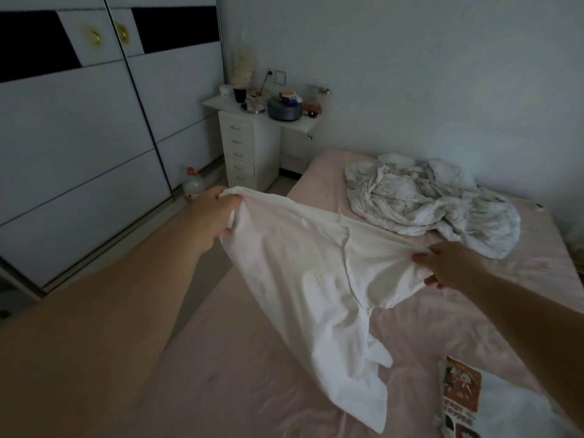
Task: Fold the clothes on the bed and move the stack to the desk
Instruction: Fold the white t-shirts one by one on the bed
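We hold the white shirt [319,279] spread above the bed's [240,374] left edge, our left hand [218,213] and right hand [448,263] each gripping one end, its hem trailing onto the sheet.

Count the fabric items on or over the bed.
3: white garment held up between left hand and right hand; crumpled sheet at far end; printed shirt near right. More may be hidden.
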